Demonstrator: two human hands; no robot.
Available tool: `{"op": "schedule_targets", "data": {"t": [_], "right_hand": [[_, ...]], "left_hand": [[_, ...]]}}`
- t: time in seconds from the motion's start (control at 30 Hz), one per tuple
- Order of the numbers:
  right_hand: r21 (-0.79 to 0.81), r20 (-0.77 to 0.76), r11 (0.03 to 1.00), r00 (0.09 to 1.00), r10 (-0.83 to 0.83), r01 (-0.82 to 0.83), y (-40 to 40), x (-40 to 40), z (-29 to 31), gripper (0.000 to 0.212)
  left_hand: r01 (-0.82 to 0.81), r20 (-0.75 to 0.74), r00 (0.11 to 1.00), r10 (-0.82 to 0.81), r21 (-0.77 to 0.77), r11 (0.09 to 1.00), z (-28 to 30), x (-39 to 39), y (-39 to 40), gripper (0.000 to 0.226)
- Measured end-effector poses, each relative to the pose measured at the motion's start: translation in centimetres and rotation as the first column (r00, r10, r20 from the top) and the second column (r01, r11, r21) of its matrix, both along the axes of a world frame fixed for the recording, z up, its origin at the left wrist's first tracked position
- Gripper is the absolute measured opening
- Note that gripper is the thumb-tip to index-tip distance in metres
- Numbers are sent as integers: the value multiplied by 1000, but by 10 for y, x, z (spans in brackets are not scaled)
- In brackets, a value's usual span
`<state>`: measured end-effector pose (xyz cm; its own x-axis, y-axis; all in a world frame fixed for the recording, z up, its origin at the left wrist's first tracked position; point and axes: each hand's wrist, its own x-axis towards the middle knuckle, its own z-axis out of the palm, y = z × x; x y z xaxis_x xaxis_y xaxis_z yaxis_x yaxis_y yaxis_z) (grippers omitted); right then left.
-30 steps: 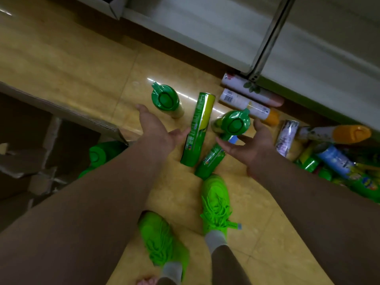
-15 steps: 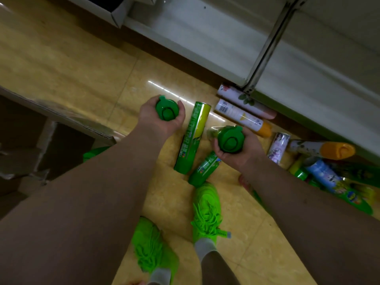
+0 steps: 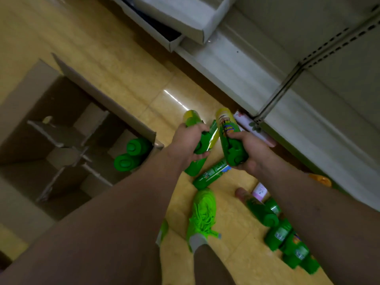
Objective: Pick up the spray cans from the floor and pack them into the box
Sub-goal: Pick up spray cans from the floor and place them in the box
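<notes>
My left hand point(image 3: 190, 144) grips a green spray can point(image 3: 194, 122) by its cap end, lifted off the floor. My right hand point(image 3: 249, 151) grips a second green and yellow spray can point(image 3: 226, 128) the same way. The two cans point away from me, side by side, above the floor. The cardboard box point(image 3: 102, 95) with dividers stands open at the left; two green-capped cans point(image 3: 131, 154) stand in its near right cells. More green cans point(image 3: 211, 174) lie on the floor below my hands.
A pile of green cans point(image 3: 283, 231) lies on the floor at the right. A white flowered can point(image 3: 253, 128) lies against the shelf base point(image 3: 308, 128). An open white box point(image 3: 174, 21) sits at the top. My green shoe point(image 3: 202, 212) stands on the yellow tiles.
Both hands closed on upright cans, lifted them and tipped them forward. The view swung left, so the open box now shows more fully.
</notes>
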<state>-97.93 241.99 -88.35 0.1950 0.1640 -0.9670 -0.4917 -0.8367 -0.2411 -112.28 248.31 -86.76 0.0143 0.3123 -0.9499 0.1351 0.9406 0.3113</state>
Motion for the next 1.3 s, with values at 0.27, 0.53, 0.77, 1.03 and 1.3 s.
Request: {"op": "schedule_targets", "data": {"t": [0.27, 0.53, 0.77, 1.03, 1.3], "right_hand": [[140, 106, 955, 963, 250, -263, 49, -66, 99, 28], [136, 193, 843, 849, 492, -520, 76, -158, 169, 67], [108, 222, 727, 729, 647, -678, 98, -229, 201, 63], [-54, 307, 429, 393, 867, -902, 136, -287, 190, 57], [-305, 292, -117, -210, 933, -945, 164, -323, 118, 74]], "left_hand": [[-50, 90, 995, 45, 53, 997, 92, -76, 10, 36], [-219, 64, 974, 217, 39, 975, 157, -196, -1, 19], [-321, 145, 936, 322, -30, 947, 170, -274, -16, 52], [-258, -13, 966, 257, -55, 965, 150, -321, -12, 44], [-132, -78, 989, 122, -132, 982, 74, -346, -16, 65]]}}
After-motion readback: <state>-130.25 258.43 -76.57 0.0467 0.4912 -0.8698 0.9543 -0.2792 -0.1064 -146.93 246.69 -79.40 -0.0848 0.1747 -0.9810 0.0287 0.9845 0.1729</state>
